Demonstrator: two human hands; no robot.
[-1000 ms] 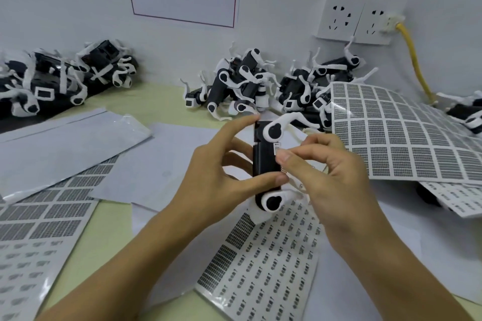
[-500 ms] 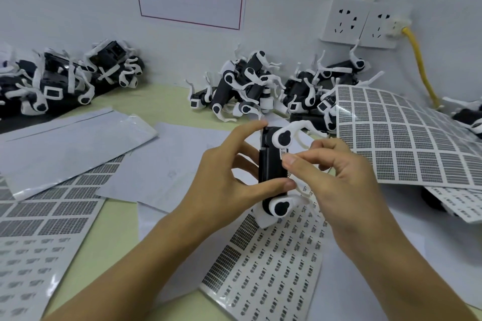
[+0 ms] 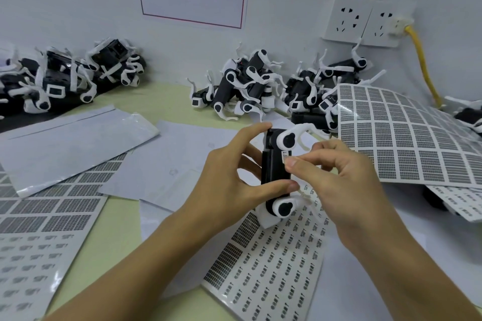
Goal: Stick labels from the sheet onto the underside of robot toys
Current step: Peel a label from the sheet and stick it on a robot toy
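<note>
My left hand [image 3: 224, 180] has its grip closed around the black-and-white robot toy [image 3: 276, 167], forefinger on its top end, thumb at its lower body, holding it upright above the label sheet [image 3: 268, 268] at 6 o'clock on the bench [image 3: 122, 219]. My right hand [image 3: 347, 180] pinches a small label [image 3: 286, 157] against the toy's underside. More toys [image 3: 250, 86] lie heaped at 12 o'clock.

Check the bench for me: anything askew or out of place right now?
Only the big label sheet on the right: it bows upward, propped on toys beneath it, not flat. Toys lie in loose heaps.
</note>
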